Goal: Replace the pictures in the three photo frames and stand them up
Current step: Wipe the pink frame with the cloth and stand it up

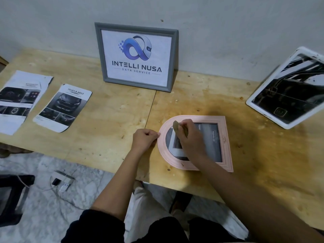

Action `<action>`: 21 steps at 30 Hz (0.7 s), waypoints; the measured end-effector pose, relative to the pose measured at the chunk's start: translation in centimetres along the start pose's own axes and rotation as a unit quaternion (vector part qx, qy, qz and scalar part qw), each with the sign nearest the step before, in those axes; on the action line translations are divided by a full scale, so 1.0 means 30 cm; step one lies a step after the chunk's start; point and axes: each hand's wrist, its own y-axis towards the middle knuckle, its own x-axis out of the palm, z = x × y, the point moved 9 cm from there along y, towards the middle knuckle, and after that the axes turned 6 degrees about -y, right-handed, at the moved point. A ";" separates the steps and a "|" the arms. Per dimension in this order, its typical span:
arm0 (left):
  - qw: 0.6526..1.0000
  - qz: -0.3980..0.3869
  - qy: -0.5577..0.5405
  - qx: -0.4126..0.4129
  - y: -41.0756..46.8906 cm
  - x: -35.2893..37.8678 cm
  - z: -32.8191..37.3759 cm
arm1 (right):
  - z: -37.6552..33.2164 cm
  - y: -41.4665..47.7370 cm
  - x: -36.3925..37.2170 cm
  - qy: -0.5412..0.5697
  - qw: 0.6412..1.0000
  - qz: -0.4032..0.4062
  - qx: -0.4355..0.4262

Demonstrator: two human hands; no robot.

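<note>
Head view shows the left hand [144, 138] curled on the round edge of the pink frame [226, 146], which lies flat near the table [105, 123] edge. The right hand [188, 137] pinches a small brown piece [175, 126] over the picture; I cannot tell what it is. It is best to hold the frame still and go slowly. Farther back, a grey frame [103, 55] stands by the wall.

1. Your left hand [144, 137] is curled up in a fist, forearm stretched forward.
2. Your right hand [190, 139] sits just beside it, fingertips pinching a small brownish bit [175, 126].
</note>
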 end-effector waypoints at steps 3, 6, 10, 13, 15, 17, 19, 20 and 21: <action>0.997 -0.051 -0.011 -0.049 0.027 -0.004 0.004 | -0.053 0.026 0.091 -0.070 0.993 -0.064 -0.070; 0.993 -0.061 -0.026 -0.100 0.038 -0.007 -0.004 | -0.105 -0.035 0.157 -0.163 0.963 -0.074 -0.201; 0.993 -0.045 0.020 -0.104 0.048 -0.013 0.006 | -0.106 -0.089 0.193 -0.239 0.931 -0.080 -0.264; 0.993 -0.035 0.040 -0.101 0.051 -0.011 0.006 | -0.101 -0.105 0.207 -0.255 0.921 -0.094 -0.278; 0.993 -0.028 0.054 -0.097 0.048 -0.012 0.011 | -0.106 -0.116 0.208 -0.251 0.918 -0.098 -0.289; 0.994 -0.020 0.063 -0.086 0.045 -0.011 0.017 | -0.100 -0.126 0.213 -0.245 0.917 -0.111 -0.294; 0.995 -0.008 0.058 -0.080 0.046 -0.009 0.013 | -0.087 -0.143 0.219 -0.250 0.912 -0.126 -0.299; 0.995 0.000 0.055 -0.078 0.045 -0.010 0.012 | -0.084 -0.155 0.218 -0.250 0.911 -0.131 -0.300; 0.996 0.007 0.054 -0.075 0.043 -0.011 0.012 | -0.082 -0.166 0.216 -0.248 0.910 -0.133 -0.304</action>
